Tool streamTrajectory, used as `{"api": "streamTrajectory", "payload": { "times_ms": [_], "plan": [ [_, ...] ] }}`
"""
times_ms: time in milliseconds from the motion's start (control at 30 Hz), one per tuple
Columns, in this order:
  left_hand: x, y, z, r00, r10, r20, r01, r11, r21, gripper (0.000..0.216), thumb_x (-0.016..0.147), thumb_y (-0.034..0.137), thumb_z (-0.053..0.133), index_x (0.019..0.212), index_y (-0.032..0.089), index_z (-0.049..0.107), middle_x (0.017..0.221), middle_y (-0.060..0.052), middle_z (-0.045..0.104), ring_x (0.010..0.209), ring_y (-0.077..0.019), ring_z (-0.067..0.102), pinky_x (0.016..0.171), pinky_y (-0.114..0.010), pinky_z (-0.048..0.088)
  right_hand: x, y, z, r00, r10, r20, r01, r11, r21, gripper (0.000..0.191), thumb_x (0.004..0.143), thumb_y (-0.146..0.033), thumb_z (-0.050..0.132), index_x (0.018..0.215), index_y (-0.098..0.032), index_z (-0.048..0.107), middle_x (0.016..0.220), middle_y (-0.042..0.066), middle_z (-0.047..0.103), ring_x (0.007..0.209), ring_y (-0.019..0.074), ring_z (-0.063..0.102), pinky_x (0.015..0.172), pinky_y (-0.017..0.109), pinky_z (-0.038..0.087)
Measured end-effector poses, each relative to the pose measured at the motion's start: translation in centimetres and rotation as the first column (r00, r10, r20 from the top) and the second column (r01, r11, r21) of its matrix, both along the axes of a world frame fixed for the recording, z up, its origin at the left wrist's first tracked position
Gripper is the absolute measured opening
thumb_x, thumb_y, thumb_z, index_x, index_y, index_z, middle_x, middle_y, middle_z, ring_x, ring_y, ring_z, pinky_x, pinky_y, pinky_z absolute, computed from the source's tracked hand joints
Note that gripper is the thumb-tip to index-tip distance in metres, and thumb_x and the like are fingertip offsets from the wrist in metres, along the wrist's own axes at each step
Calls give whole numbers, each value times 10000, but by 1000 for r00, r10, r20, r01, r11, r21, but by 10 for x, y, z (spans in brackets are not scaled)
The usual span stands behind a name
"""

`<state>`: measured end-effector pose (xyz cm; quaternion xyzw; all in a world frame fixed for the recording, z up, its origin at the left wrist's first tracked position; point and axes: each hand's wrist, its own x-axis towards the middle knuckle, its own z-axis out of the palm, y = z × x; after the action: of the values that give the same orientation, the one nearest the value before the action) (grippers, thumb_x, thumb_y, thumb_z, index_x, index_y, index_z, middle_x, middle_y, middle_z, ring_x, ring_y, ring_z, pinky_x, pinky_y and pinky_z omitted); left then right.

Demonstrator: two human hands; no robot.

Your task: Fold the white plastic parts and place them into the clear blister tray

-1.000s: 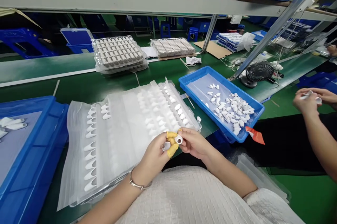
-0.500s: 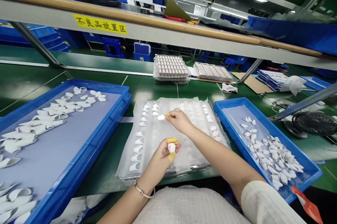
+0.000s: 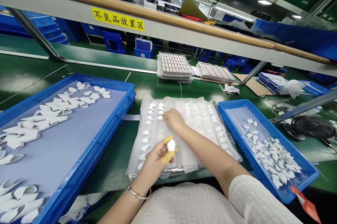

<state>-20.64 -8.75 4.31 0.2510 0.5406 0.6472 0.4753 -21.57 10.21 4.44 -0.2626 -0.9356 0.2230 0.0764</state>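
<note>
A clear plastic tray [image 3: 200,153] with pockets lies in front of me, partly filled with small white plastic parts down its left column. My right hand [image 3: 172,118] reaches over the tray's upper left, fingers pinched on a white part [image 3: 159,117] at a pocket there. My left hand [image 3: 158,157], with yellow finger cots on thumb and forefinger, hovers near the tray's front edge and pinches another white part [image 3: 171,145].
A blue bin [image 3: 116,108] with several white parts lies left, and another blue bin [image 3: 302,178] with white parts right. Stacked filled trays [image 3: 175,67] stand behind. A small black fan [image 3: 312,127] is far right. A shelf rail with a yellow label [image 3: 118,20] runs overhead.
My view swung left from the right bin. My right hand left my left hand, reached to the tray's upper left with a white part, and lowered it toward a pocket.
</note>
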Motion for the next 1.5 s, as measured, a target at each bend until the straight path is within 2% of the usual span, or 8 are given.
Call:
{"api": "streamTrajectory", "payload": {
  "times_ms": [100,233,600,800,900,1100,1267,1500],
  "plan": [
    [5,3,3,1000,-24,1,24,999,23,701,772,541,687,1333,166,499,920,-55,624,653,-130,532,690,-333,493,47,-7,22,982,-13,-187,-29,975,-221,172,922,-307,516,873,-175,614,865,32,545,815,160,520,740,275,418],
    [16,12,7,992,-122,-33,123,992,21,643,823,504,648,1353,177,492,897,-35,590,692,-136,525,692,-311,480,131,-24,42,946,-71,-315,-160,746,-647,249,915,-417,534,827,-190,586,754,0,545,716,147,511,675,274,411],
    [76,64,21,912,-359,-196,367,930,2,370,902,374,566,1215,183,518,854,-20,600,735,-144,563,699,-278,482,226,-24,32,852,-404,-332,-89,512,-854,366,801,-532,644,741,-195,514,660,-33,479,616,120,456,603,261,386],
    [91,71,24,751,-351,-560,373,924,-79,244,905,265,515,1136,195,546,982,-48,658,874,-184,626,775,-304,502,241,-27,32,870,-430,-243,163,714,-681,466,704,-479,760,644,-202,389,598,-63,337,539,91,310,482,238,227],
    [93,70,26,714,-332,-616,346,933,-102,238,889,240,509,1116,192,564,847,-12,644,732,-157,606,708,-286,504,241,-24,28,852,-428,-302,92,689,-719,404,846,-497,601,657,-203,400,603,-49,367,552,102,346,501,243,267],
    [94,67,28,744,-380,-550,374,918,-128,323,894,245,505,1209,192,551,891,-35,668,756,-164,624,701,-290,521,247,-9,21,764,-573,-298,37,499,-866,438,896,-560,489,644,-212,399,501,-61,356,470,100,306,467,244,247],
    [95,72,29,688,-350,-636,355,926,-126,365,872,223,509,1235,212,547,856,-12,623,736,-152,582,716,-290,498,255,-8,28,848,-405,-341,-41,591,-805,396,895,-525,536,692,-194,459,612,-37,425,555,103,369,523,240,296],
    [93,78,32,888,-457,-49,454,889,-61,397,835,411,611,1146,174,545,811,-5,577,625,-115,504,601,-258,436,261,-5,23,831,-363,-422,-156,576,-802,281,900,-459,563,812,-193,583,727,-4,517,661,131,482,633,268,391]
  ]
}}
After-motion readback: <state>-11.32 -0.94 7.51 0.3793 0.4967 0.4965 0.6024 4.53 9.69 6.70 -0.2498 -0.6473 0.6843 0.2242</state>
